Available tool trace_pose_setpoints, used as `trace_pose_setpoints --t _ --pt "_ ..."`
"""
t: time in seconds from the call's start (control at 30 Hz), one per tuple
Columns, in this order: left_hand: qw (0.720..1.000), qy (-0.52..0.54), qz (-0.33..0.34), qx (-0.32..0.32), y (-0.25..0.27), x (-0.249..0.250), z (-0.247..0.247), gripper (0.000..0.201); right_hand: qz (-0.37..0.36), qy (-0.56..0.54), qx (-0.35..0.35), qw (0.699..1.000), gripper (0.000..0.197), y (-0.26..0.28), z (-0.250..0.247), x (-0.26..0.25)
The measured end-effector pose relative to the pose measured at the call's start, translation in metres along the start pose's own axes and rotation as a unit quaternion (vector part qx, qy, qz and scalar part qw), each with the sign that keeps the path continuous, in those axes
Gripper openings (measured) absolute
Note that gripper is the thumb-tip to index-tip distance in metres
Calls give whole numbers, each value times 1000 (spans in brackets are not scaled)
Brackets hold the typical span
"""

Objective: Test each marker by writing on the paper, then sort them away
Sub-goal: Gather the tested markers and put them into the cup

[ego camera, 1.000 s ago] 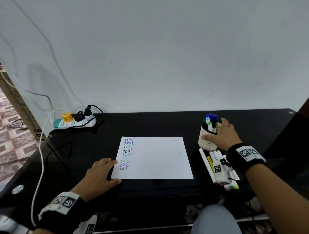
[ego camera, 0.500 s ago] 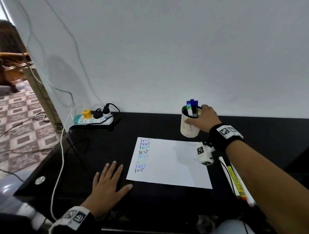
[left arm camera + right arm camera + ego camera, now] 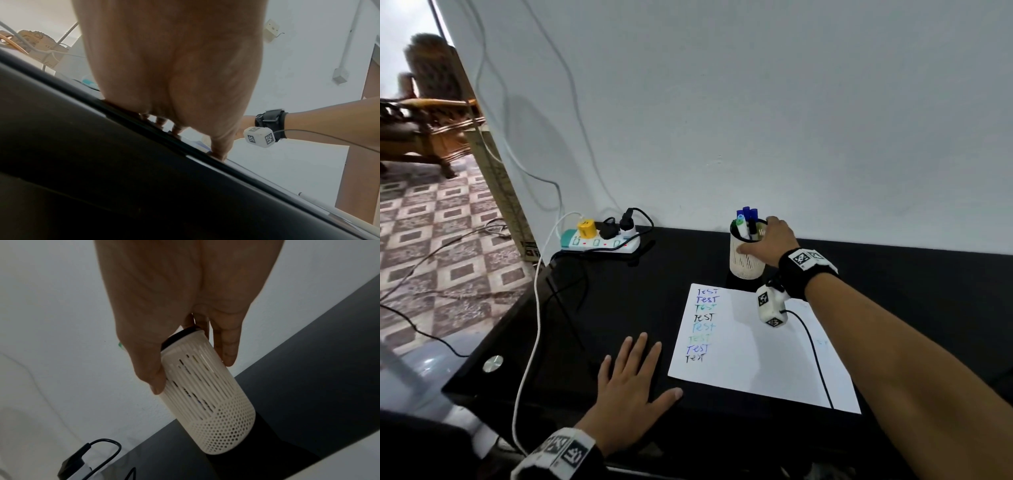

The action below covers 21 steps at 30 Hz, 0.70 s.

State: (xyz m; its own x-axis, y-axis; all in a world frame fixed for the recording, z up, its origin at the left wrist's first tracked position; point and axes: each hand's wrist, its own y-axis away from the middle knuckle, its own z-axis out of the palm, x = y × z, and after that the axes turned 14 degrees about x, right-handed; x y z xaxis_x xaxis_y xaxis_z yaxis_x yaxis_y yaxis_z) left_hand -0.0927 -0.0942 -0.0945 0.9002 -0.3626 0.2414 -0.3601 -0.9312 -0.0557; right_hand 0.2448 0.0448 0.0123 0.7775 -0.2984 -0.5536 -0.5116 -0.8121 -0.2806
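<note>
A white sheet of paper (image 3: 760, 346) lies on the black table (image 3: 619, 301) with a column of coloured "TEST" words down its left side. Just beyond its far edge is a white perforated pen holder (image 3: 745, 262) with blue, green and black markers (image 3: 747, 219) standing in it. My right hand (image 3: 756, 240) grips the holder near its rim, thumb on one side and fingers on the other; the right wrist view shows the pen holder (image 3: 207, 395) tilted in that grip. My left hand (image 3: 633, 373) lies flat on the table beside the paper's near left corner, fingers spread, holding nothing.
A power strip (image 3: 599, 241) with plugs sits at the table's far left by the wall, and its cables (image 3: 534, 308) trail over the left edge. A white wall runs close behind the holder. My right forearm crosses above the paper's right half.
My right hand has carried the pen holder from the paper's right side to beyond its far edge. My left hand slid off the paper's corner and spread flat. The view swung left.
</note>
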Motion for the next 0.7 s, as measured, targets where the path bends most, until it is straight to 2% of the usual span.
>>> trace_pose_setpoints --t 0.13,0.27,0.37,0.43,0.53,0.7 --pt "1000 -8 4 8 0 -2 3 117 3 -3 -13 1000 90 -2 4 -1" --pt "1000 8 -1 19 0 -4 3 119 14 -38 -20 999 115 16 -17 3" --pt "999 27 -6 31 -1 -5 3 123 8 -7 -40 999 102 53 -50 20" --pt "999 37 -11 38 0 -4 2 124 2 44 -94 995 94 88 -74 39" --pt "998 40 -23 31 0 1 -3 125 16 122 -171 978 93 145 -103 70" --pt "996 53 -42 53 -1 17 -10 76 12 156 -215 964 106 207 -120 110"
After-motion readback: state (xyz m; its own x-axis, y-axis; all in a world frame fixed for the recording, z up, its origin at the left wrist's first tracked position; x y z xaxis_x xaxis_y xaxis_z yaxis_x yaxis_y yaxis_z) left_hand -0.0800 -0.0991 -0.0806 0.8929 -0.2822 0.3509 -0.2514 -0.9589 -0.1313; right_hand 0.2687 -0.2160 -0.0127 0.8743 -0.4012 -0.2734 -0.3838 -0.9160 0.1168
